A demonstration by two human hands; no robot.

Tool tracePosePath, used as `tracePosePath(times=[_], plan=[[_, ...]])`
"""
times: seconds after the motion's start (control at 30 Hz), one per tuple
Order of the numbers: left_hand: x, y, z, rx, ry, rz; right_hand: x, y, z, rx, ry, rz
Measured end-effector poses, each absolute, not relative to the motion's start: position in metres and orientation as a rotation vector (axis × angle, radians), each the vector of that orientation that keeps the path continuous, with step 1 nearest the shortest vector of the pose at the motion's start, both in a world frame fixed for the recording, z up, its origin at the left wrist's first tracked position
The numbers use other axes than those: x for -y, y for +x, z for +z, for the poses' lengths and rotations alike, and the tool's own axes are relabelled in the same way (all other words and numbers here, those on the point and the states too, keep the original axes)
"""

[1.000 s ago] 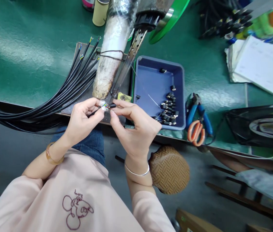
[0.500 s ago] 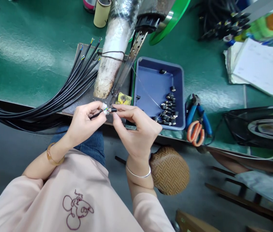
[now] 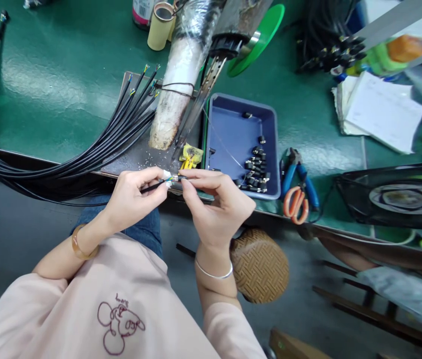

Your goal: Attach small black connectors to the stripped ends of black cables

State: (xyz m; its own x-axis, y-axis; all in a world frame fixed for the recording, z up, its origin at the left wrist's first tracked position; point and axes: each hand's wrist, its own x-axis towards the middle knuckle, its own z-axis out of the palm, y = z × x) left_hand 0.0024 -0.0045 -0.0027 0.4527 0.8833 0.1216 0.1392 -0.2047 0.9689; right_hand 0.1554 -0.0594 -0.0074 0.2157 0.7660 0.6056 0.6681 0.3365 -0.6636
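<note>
My left hand [image 3: 138,192] pinches a black cable [image 3: 151,187] close to its stripped end, where thin coloured wires show. White wrapping covers a fingertip of that hand. Between the thumb and fingers of my right hand [image 3: 216,202] is a small black connector [image 3: 182,177] with metal contacts. Wire ends and connector meet between the two hands; whether they are joined I cannot tell. Just beyond, a yellow sponge [image 3: 192,153] lies below the perforated metal barrel of a soldering iron [image 3: 211,75]. A blue tray [image 3: 228,134] beside it holds several more black connectors [image 3: 258,164].
A bundle of black cables [image 3: 95,149] with stripped ends curves in from the left. A white wrapped tube [image 3: 169,109] slants over the work plate. Blue-handled cutters [image 3: 289,174] and orange-handled pliers [image 3: 296,204] lie right of the tray, papers [image 3: 383,112] farther off. A stool [image 3: 261,264] stands below.
The view has shifted slightly. Both hands sit a little lower against the bench, showing more of the yellow sponge. The cable and connector are still pinched between them.
</note>
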Motion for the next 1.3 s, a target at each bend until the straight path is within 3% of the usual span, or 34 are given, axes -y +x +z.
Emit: tracePosePath(times=[0.4,1.0,1.2,1.3], plan=[[0.008,-0.007,-0.004,-0.801,1.355,0.864,0.057,0.153,-0.006,1.279,-1.313,0.482],[0.003,-0.002,-0.007,-0.782,1.292,0.854,0.059,0.149,-0.01,1.229,-1.421,0.307],[-0.001,0.001,-0.009,-0.789,1.205,0.891,0.062,0.154,-0.006,1.126,-1.234,-0.107],[-0.004,0.002,-0.009,-0.793,1.186,0.897,0.064,0.154,-0.01,1.146,-1.297,-0.084]])
